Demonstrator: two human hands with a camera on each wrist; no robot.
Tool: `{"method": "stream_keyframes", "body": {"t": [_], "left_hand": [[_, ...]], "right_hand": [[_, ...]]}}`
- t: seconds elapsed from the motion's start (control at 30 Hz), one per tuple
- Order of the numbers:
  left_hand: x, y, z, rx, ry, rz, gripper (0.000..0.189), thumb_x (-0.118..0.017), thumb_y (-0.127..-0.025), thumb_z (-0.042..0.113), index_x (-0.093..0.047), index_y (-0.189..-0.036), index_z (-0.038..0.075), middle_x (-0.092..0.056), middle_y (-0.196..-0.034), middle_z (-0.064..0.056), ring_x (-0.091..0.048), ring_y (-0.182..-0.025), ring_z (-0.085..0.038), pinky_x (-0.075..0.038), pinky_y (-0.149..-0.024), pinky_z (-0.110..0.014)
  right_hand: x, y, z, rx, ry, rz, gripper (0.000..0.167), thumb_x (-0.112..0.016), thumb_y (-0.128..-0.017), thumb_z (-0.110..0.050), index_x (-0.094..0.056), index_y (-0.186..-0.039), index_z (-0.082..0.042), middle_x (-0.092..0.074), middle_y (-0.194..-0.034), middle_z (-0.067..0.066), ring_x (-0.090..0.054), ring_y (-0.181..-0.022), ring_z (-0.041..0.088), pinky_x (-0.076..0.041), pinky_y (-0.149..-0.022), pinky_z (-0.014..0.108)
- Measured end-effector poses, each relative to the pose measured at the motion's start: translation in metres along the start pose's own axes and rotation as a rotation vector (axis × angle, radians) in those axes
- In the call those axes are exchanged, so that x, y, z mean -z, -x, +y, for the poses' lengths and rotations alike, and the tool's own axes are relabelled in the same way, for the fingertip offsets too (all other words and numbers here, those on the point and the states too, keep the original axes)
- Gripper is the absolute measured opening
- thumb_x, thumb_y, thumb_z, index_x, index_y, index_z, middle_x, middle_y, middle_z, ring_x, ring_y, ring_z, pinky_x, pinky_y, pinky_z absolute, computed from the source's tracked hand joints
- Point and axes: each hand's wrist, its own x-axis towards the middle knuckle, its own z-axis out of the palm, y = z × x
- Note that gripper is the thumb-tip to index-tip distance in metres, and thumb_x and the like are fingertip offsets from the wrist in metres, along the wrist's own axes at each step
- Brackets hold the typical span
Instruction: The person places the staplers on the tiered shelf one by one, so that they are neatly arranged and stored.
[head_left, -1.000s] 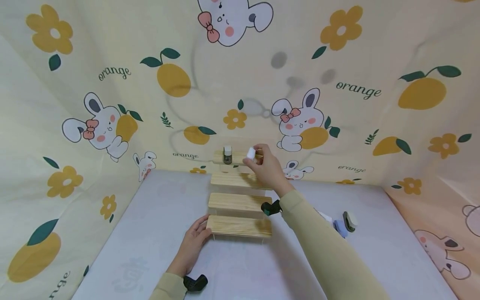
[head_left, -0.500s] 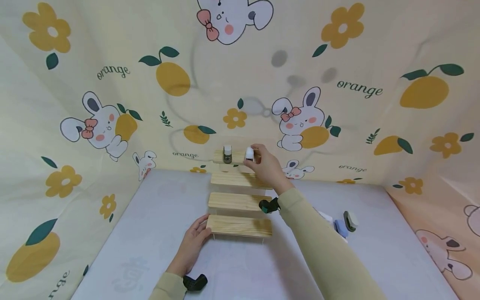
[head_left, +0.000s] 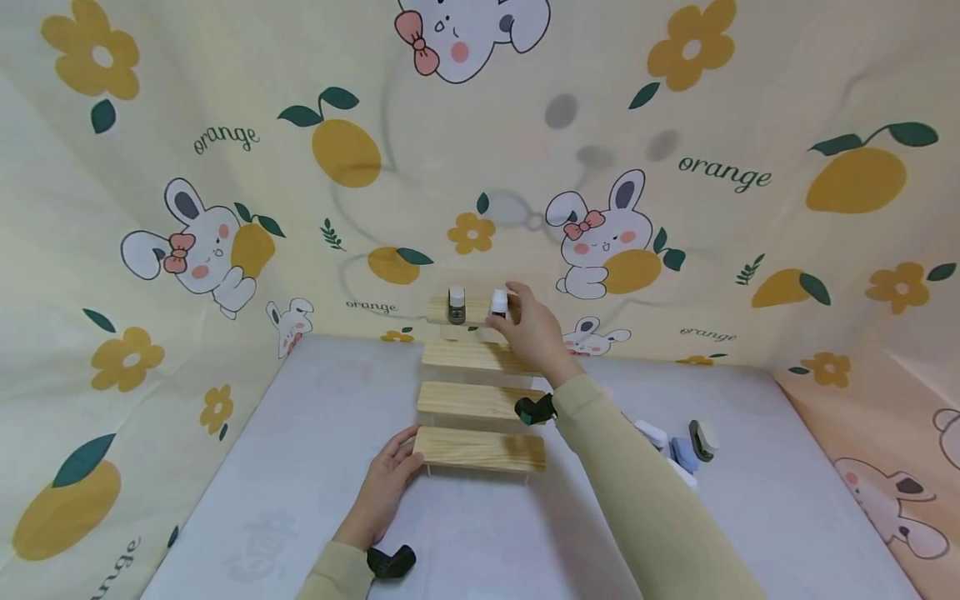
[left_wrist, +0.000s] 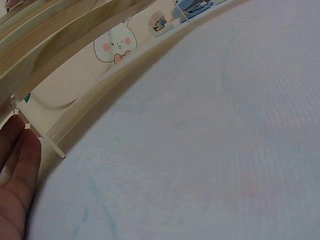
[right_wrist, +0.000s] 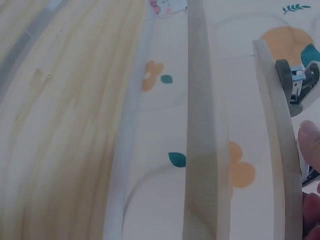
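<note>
White-topped, the small stapler point(head_left: 499, 300) was pinched between the thumb and fingers of the right hand point(head_left: 532, 332), over the right part of the top tier point(head_left: 477, 310), near the middle of the frame; whether its base touched the wood could not be told. At lower centre, the left end of the wooden rack point(head_left: 480, 450) was touched at its lowest tier by the left hand point(head_left: 386, 477), its fingers laid fairly straight. For a good placement, the stapler would best be kept upright, lined up with the standing stapler point(head_left: 457, 306) to its left, and released only once seated flat; a nudged rack might topple both. No walled container was seen; the standing stapler was borne by the top tier. At right, a blue stapler point(head_left: 684, 454) and a white-and-dark stapler point(head_left: 703, 440) were grouped on the counter point(head_left: 300, 500).
</note>
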Motion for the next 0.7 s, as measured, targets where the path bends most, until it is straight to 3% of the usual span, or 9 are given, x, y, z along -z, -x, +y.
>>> {"method": "stream_keyframes", "body": {"t": [0.13, 0.3, 0.5, 0.7], "left_hand": [[-0.001, 0.001, 0.002, -0.010, -0.009, 0.005, 0.052, -0.061, -0.095, 0.017, -0.041, -0.144, 0.016, -0.047, -0.142, -0.013, -0.048, -0.128, -0.023, -0.042, -0.106, -0.032], [-0.002, 0.002, 0.001, 0.003, -0.016, 0.014, 0.051, -0.060, -0.096, 0.015, -0.041, -0.144, 0.016, -0.047, -0.143, -0.013, -0.049, -0.127, -0.023, -0.042, -0.105, -0.032], [-0.001, 0.000, -0.001, -0.017, -0.014, 0.013, 0.052, -0.060, -0.095, 0.014, -0.042, -0.144, 0.014, -0.048, -0.142, -0.014, -0.049, -0.127, -0.024, -0.043, -0.104, -0.030], [0.000, 0.000, 0.000, -0.008, 0.003, -0.001, 0.052, -0.060, -0.095, 0.012, -0.042, -0.144, 0.014, -0.048, -0.141, -0.014, -0.050, -0.126, -0.023, -0.043, -0.104, -0.028]], "right_hand": [[0.001, 0.003, -0.001, -0.001, -0.021, 0.004, 0.076, -0.066, -0.090, -0.045, -0.028, -0.151, -0.017, -0.048, -0.144, 0.008, -0.053, -0.119, 0.027, -0.044, -0.101, 0.044], [0.003, 0.015, 0.006, 0.047, -0.085, 0.025, 0.071, -0.067, -0.091, -0.038, -0.032, -0.149, -0.017, -0.047, -0.144, 0.009, -0.055, -0.107, 0.022, -0.050, -0.091, 0.042], [0.015, 0.046, 0.025, 0.158, -0.088, 0.027, 0.060, -0.065, -0.093, -0.038, -0.042, -0.143, -0.015, -0.051, -0.137, 0.005, -0.055, -0.099, 0.019, -0.052, -0.082, 0.038], [0.032, 0.083, 0.049, 0.127, -0.017, 0.024, 0.062, -0.066, -0.091, -0.044, -0.044, -0.141, -0.016, -0.054, -0.130, 0.002, -0.057, -0.094, 0.019, -0.051, -0.080, 0.037]]}}
